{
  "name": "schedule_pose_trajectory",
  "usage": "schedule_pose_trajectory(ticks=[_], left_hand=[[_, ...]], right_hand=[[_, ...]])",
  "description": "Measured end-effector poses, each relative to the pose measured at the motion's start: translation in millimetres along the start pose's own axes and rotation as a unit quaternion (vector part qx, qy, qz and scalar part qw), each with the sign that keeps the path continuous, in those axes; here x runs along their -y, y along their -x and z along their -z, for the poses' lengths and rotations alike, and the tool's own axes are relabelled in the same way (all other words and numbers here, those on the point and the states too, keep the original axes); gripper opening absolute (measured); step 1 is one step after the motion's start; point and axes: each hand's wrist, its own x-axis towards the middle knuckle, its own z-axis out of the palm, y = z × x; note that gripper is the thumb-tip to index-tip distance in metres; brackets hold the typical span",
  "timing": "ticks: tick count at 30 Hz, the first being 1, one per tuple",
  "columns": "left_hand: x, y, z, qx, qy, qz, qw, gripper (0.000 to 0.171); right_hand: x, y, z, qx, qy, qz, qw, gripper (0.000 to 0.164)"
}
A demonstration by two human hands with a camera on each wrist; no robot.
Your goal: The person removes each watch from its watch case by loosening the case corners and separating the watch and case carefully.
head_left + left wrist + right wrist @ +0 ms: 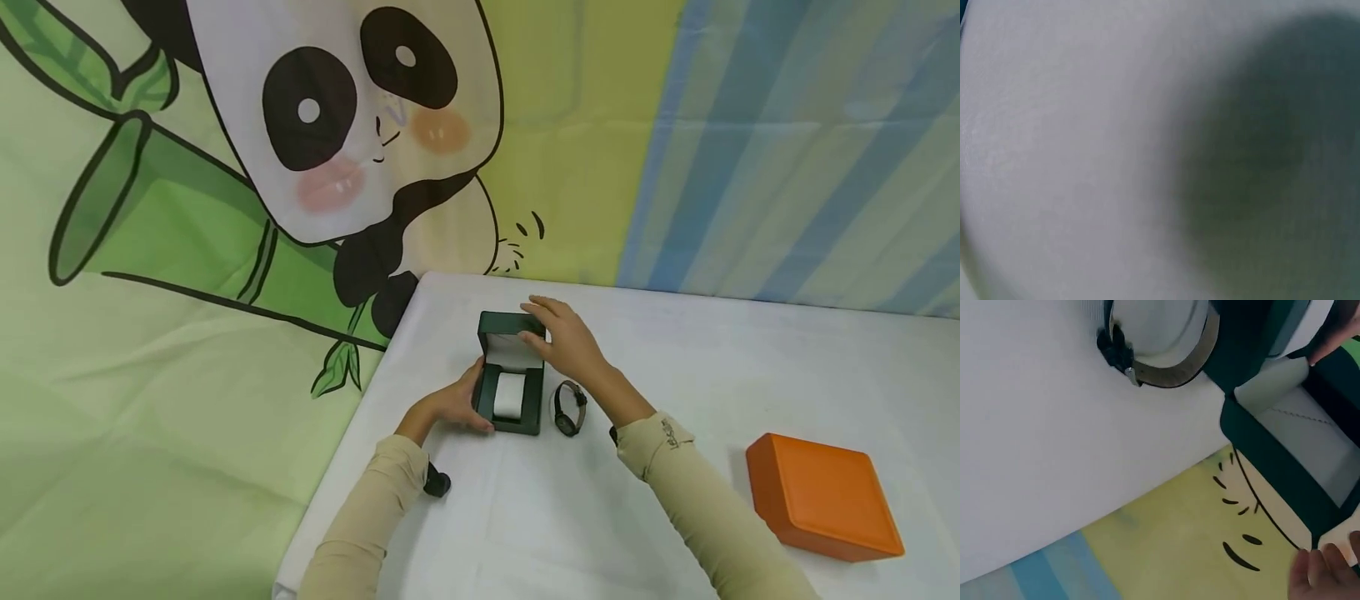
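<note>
left hand [456, 402] grips green box [531, 404]; right hand [568, 337], loosely spread, by its raised lid [504, 350]

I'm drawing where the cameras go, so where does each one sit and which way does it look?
Head: on the person's head, facing forward and down at the white table, green box and watch; left hand, right hand and sleeves show.
Left wrist: on that wrist, facing something pale and a dark green blur; no hand is clear.
Right wrist: on that wrist, facing the box and watch; right hand's fingers show.
Head and right wrist share the box and watch.
</note>
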Motion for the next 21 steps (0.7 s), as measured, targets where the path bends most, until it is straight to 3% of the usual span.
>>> schedule_pose_trajectory(ticks=[3, 6, 14, 18, 21], left_hand=[[-0.3, 2.3, -4.1, 0.006, 0.004, 0.001, 1.0, 0.13], [1.2, 3.3, -6.9, 0.01, -0.004, -0.007, 0.9999, 0.13], [6.6, 1.4, -5.7, 0.023, -0.041, -0.001, 0.9989, 0.128], [4.6, -1.9, -0.2, 0.03, -0.051, 0.005, 0.9983, 0.128], [3.2, -7.1, 4.8, 0.015, -0.052, -0.005, 0.9985, 0.126]], right_hand=[[-3, -3, -3, 0.086, 0.013, -0.054, 0.995, 0.058], [-5, -2, -5, 0.128, 0.012, -0.077, 0.989, 0.057], [2, 2, -9, 0.117, 0.045, -0.069, 0.99, 0.054], [6, 7, -12, 0.094, 0.07, -0.051, 0.992, 0.053], [9, 10, -12, 0.068, 0.08, -0.035, 0.994, 0.052]])
